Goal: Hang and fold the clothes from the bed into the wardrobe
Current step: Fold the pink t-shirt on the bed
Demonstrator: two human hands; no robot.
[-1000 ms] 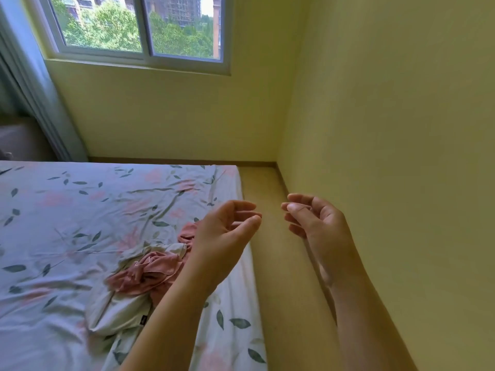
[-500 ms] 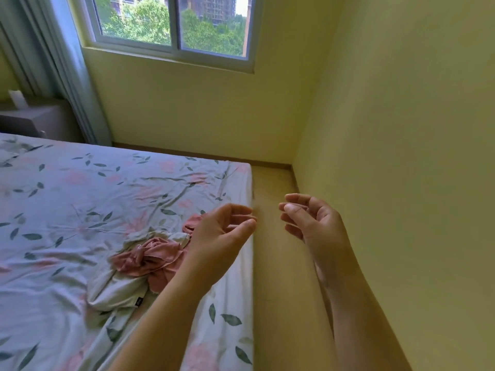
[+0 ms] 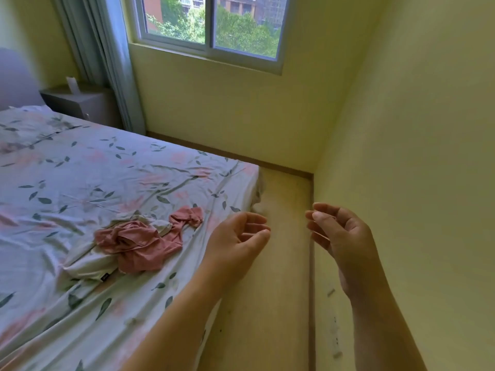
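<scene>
The crumpled pink and cream cloth pile (image 3: 136, 245) on the floral-sheeted bed (image 3: 80, 178) is seen left of 2 empty, loosely curled hands; left hand (image 3: 235, 241) is nearer than right hand (image 3: 340, 236).

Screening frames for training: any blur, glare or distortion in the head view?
Head view: soft daylight from the sliding glass window, no glare; wide-angle lens bows its frame; the grey bedside cabinet near the left edge looks soft; the crumpled pink cloth garment reads sharp.
</scene>
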